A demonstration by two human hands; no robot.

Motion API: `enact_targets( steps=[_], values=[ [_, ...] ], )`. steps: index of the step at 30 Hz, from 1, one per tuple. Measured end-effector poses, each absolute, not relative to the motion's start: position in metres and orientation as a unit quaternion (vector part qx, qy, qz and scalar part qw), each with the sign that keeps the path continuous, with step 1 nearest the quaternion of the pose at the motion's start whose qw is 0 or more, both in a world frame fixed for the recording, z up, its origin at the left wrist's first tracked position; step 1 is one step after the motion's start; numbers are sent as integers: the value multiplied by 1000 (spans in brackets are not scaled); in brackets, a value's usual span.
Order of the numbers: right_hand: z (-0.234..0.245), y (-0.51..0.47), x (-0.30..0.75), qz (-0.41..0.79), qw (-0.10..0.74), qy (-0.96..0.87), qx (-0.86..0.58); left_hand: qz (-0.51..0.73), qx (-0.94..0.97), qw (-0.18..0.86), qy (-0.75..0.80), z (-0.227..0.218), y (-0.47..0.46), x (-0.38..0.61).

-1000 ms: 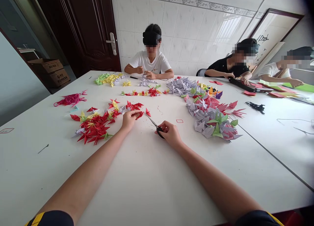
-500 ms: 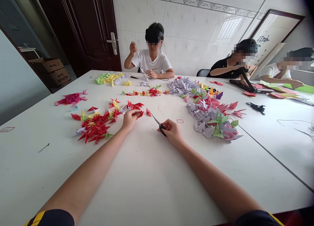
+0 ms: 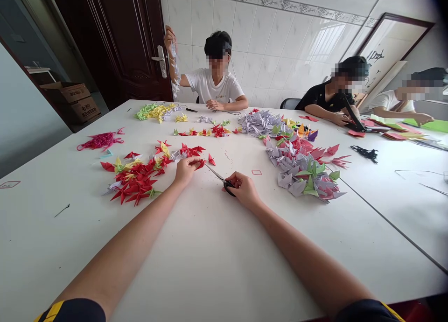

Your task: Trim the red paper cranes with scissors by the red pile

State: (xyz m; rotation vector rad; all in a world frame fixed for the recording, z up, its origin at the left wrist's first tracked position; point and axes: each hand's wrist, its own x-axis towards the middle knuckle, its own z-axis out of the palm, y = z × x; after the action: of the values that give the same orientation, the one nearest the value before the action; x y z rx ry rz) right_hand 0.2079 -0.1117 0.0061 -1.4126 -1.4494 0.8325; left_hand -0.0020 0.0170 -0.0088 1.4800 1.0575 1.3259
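Note:
Pinched in the fingers of my left hand point(image 3: 186, 171) is a small red paper crane point(image 3: 200, 164). My right hand point(image 3: 243, 187) is closed around the black handles of a pair of scissors point(image 3: 217, 174). The blades point left, with their tips at or very near the held crane; I cannot tell if they touch it. Another red folded crane point(image 3: 211, 159) lies on the white table point(image 3: 196, 256) just beyond the tips. A loose pile of mostly red cranes point(image 3: 138, 179), with yellow and green ones, spreads left of my left hand.
A large heap of lilac, pink and green cranes point(image 3: 297, 163) lies to the right. Pink cord point(image 3: 100, 140) is bundled at the left. Across the table, a person point(image 3: 216, 81) holds up a lilac strand; a person point(image 3: 327, 95) handles a black paper cutter point(image 3: 354, 116); another sits far right.
The scissors have shifted left and down, their tips now at the crane in my left hand. The person opposite has raised the strand higher. The cutter's arm stands more upright.

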Motion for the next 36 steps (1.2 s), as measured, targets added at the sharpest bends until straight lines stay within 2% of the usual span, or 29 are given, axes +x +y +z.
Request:
enact_targets(
  steps=[9, 19, 26, 36],
  values=[
    [6, -112, 208, 335, 450, -596, -575, 525, 593, 422, 441, -6, 15, -1],
    [11, -115, 205, 305, 429, -618, -584, 524, 631, 347, 455, 0, 12, -2],
    [10, -117, 203, 275, 450, -610, -592, 533, 629, 357, 439, 0, 11, -1],
    [12, -117, 203, 292, 438, -616, -586, 547, 621, 359, 431, 3, 9, 1]
  ],
)
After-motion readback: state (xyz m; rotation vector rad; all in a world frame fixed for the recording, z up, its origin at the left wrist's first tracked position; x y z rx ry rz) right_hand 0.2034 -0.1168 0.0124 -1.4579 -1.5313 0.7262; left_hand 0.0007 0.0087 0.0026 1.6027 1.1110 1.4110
